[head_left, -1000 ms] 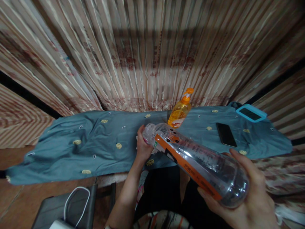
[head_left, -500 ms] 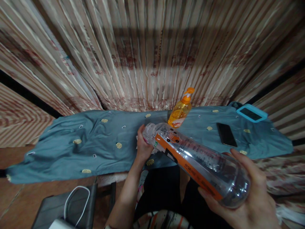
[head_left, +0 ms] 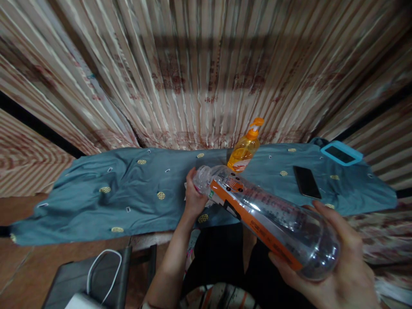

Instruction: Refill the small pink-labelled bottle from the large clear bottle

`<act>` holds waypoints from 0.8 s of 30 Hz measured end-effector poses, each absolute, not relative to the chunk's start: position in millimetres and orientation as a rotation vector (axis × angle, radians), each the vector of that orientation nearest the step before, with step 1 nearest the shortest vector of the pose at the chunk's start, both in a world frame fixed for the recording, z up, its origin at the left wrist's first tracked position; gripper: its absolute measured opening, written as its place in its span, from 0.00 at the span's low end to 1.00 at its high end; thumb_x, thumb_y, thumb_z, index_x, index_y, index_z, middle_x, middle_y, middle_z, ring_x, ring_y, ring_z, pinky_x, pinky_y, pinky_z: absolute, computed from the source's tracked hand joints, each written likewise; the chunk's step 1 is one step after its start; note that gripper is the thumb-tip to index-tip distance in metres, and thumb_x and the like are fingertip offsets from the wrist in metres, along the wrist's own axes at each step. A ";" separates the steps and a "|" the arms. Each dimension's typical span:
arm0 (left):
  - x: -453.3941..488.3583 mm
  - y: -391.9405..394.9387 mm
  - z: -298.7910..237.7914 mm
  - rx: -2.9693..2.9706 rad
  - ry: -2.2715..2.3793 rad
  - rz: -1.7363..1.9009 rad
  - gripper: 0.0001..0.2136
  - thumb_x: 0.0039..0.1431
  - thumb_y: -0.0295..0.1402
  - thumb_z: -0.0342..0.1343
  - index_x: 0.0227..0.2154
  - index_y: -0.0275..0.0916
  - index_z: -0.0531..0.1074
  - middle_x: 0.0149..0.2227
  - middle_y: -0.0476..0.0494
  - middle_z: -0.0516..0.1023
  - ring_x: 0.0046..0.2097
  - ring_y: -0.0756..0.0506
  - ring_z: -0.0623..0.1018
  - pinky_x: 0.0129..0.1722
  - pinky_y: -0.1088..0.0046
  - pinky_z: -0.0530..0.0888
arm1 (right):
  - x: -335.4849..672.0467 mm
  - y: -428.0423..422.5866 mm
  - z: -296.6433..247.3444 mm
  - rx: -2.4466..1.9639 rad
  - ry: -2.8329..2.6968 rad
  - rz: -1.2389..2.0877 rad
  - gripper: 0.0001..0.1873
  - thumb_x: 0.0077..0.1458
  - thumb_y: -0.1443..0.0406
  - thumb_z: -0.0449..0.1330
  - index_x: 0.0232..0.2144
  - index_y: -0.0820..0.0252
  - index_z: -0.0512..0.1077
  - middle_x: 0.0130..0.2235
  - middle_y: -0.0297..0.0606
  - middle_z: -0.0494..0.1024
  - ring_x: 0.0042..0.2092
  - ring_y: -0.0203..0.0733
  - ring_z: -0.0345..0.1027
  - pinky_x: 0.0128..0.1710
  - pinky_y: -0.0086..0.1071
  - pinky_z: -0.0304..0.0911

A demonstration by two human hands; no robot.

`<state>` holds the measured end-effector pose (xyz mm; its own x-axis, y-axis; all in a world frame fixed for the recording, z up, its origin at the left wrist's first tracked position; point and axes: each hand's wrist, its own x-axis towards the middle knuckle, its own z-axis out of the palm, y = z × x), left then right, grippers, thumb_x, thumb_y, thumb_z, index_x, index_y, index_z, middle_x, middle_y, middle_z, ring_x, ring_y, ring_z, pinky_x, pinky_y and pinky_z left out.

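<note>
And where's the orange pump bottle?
In the head view, the orange pump bottle stands right of centre on the patterned blue-green cloth, just beyond the big clear bottle and left of the black phone.

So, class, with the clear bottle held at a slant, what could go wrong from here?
The right hand grips the clear bottle by its base, which shows past the near edge of the cloth; a slip might drop it. How firmly the left hand holds the neck is hidden. The pump bottle stands just behind the clear bottle in this view, so an outward swing could tip it. The phone lies near the right hand and might get nudged.
</note>
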<state>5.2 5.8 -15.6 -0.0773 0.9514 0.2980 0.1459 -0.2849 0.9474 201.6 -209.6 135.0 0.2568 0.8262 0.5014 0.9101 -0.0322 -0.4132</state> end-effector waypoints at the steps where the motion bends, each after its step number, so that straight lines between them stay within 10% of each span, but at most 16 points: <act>1: 5.3 5.8 -15.9 1.485 1.226 1.441 0.45 0.42 0.38 0.76 0.64 0.40 0.62 0.60 0.34 0.76 0.59 0.34 0.80 0.62 0.55 0.76 | 200.6 -209.8 135.1 -1.873 -1.550 -0.138 0.52 0.62 0.33 0.58 0.75 0.55 0.52 0.64 0.47 0.66 0.47 0.45 0.72 0.37 0.30 0.71; 24: 6.6 5.3 -15.2 1.481 1.224 1.466 0.46 0.41 0.39 0.77 0.63 0.41 0.62 0.59 0.34 0.77 0.56 0.34 0.81 0.60 0.54 0.77 | 205.9 -211.9 132.9 -1.870 -1.576 -0.109 0.51 0.63 0.35 0.59 0.76 0.52 0.50 0.60 0.46 0.70 0.52 0.52 0.72 0.38 0.35 0.70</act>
<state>6.6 5.3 -15.2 -0.0923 0.9447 0.3146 0.1408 -0.3004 0.9434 205.9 -211.9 132.9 0.2636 0.8412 0.4721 0.8984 -0.0359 -0.4376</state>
